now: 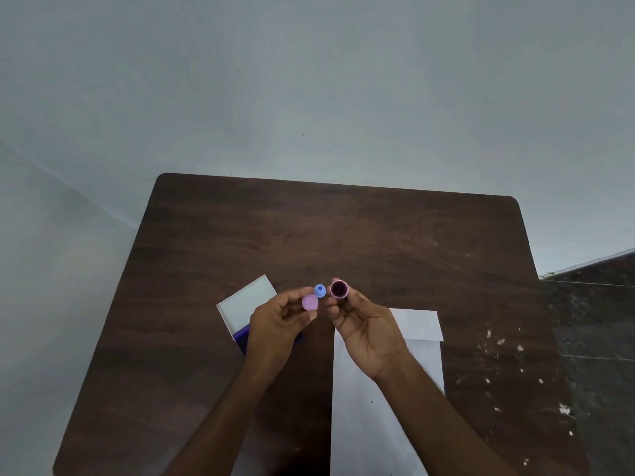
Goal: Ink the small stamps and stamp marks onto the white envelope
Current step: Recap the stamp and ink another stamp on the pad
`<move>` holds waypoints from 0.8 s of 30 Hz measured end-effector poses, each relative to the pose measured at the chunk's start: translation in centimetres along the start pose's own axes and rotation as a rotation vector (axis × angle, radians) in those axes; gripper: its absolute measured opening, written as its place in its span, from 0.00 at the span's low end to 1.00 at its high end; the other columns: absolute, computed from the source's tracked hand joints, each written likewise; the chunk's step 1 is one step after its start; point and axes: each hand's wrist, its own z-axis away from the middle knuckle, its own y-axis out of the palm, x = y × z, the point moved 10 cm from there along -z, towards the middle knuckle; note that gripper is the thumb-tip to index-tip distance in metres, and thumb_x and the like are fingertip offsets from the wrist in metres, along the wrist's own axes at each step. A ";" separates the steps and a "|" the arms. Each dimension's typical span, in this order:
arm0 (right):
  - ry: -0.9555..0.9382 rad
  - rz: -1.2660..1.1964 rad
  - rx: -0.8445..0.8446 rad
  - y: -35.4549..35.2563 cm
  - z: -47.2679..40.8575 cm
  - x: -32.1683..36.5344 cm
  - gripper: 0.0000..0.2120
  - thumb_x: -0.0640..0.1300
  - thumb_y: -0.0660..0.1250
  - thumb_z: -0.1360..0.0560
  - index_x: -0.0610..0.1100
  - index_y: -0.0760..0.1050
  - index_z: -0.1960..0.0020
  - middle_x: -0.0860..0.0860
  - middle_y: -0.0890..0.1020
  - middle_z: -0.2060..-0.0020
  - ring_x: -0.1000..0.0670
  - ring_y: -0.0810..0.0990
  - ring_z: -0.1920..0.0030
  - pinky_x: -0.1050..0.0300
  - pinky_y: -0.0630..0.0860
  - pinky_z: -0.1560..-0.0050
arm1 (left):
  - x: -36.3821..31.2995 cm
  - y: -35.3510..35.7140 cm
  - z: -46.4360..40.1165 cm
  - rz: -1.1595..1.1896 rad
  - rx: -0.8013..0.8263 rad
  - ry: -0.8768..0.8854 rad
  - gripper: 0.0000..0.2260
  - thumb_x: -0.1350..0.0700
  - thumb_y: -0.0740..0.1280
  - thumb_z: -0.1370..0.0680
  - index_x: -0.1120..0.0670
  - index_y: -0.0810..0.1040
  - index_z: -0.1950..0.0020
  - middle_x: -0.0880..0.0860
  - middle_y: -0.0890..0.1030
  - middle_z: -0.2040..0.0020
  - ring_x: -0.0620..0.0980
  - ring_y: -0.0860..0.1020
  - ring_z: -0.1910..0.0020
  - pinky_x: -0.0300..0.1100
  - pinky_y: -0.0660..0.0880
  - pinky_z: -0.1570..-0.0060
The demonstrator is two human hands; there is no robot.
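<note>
Our right hand (pixel 364 321) grips a small pink-rimmed round stamp (pixel 339 289), dark face turned up toward us, probably to check its ink. Our left hand (pixel 278 321) pinches its pink cap (pixel 310 302); a blue stamp (pixel 320 290) shows behind. The white paper envelope (pixel 385 407) lies at five o'clock on the dark wooden tabletop (pixel 309 228), the open ink-pad box (pixel 245 300) at nine, half hidden by our left hand.

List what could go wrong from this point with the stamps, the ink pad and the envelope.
1. The right hand holds the pink stamp with its dark inked face up, above the white envelope; a slip could smudge it.
2. The left hand pinches the pink cap loosely; it could drop.
3. The left forearm crosses the open ink pad and might brush ink.
</note>
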 end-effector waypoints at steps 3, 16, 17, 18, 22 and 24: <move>0.010 -0.014 -0.019 -0.1 0.0 -0.2 0.13 0.38 0.69 0.29 0.36 0.81 0.46 0.37 0.82 0.46 0.41 0.83 0.49 0.51 0.82 0.50 | 1.0 -0.1 -0.2 -0.058 -0.037 -0.012 0.11 0.55 0.74 0.28 0.48 0.81 0.46 0.37 0.82 0.54 0.31 0.79 0.53 0.21 0.71 0.59; 0.067 -0.095 -0.106 -0.9 0.1 -0.9 0.13 0.37 0.69 0.29 0.34 0.80 0.45 0.36 0.83 0.50 0.43 0.84 0.56 0.52 0.82 0.56 | 4.3 -0.9 -3.4 -0.720 -0.167 0.050 0.14 0.47 0.73 0.29 0.49 0.81 0.45 0.50 0.83 0.47 0.49 0.76 0.47 0.43 0.67 0.46; 0.066 -0.097 -0.118 -1.1 0.1 -0.8 0.14 0.37 0.69 0.29 0.33 0.79 0.44 0.36 0.83 0.50 0.42 0.84 0.56 0.52 0.82 0.57 | 4.5 -0.8 -3.7 -0.743 -0.162 0.044 0.14 0.46 0.72 0.29 0.48 0.80 0.45 0.49 0.83 0.47 0.49 0.76 0.47 0.44 0.68 0.46; 0.065 -0.096 -0.127 -1.2 0.1 -0.8 0.15 0.37 0.69 0.29 0.33 0.79 0.44 0.36 0.83 0.50 0.42 0.84 0.56 0.52 0.82 0.57 | 4.7 -0.6 -3.9 -0.766 -0.148 0.041 0.15 0.45 0.72 0.29 0.48 0.80 0.44 0.49 0.82 0.46 0.49 0.75 0.46 0.45 0.68 0.45; 0.059 -0.089 -0.147 -1.5 -0.1 -0.6 0.12 0.37 0.67 0.26 0.33 0.80 0.45 0.36 0.83 0.50 0.42 0.84 0.56 0.52 0.82 0.57 | 5.1 0.3 -4.8 -0.912 -0.090 0.018 0.17 0.44 0.70 0.28 0.48 0.78 0.42 0.50 0.81 0.44 0.50 0.75 0.44 0.47 0.68 0.41; 0.057 -0.089 -0.146 -1.6 -0.2 -0.4 0.12 0.37 0.66 0.25 0.34 0.79 0.44 0.36 0.83 0.50 0.43 0.84 0.56 0.52 0.82 0.57 | 5.1 0.5 -5.1 -0.938 -0.080 0.017 0.17 0.44 0.69 0.27 0.49 0.77 0.41 0.50 0.81 0.43 0.50 0.75 0.44 0.47 0.68 0.41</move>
